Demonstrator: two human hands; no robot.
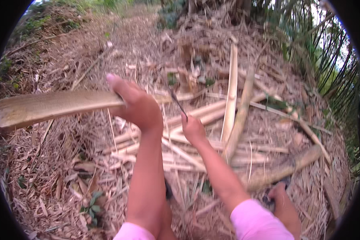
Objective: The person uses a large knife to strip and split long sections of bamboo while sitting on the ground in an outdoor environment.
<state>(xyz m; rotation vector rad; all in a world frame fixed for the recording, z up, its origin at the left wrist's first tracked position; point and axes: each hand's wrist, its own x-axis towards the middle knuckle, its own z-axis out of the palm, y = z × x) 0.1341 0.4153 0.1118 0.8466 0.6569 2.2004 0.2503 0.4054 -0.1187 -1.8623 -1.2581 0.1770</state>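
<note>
A broad split bamboo strip (60, 105) runs from the left rim into my left hand (139, 105), which is wrapped round it with the thumb on top. The strip lies almost level, above the litter-strewn ground. To the right and a little lower, my right hand (193, 130) is closed round a knife (177, 101) with a thin dark blade, seen nearly edge-on. The blade points up and left, beside the left hand; whether it touches any bamboo I cannot tell. The knife's handle is hidden in my fist.
Several pale split bamboo pieces (184, 156) lie crossed beneath my hands. A long split length (230, 96) leans beside a bamboo pole (244, 108). A thicker pole (284, 168) lies near my right foot (279, 190). Stumps (185, 56) stand ahead; bamboo stalks (328, 60) grow at right.
</note>
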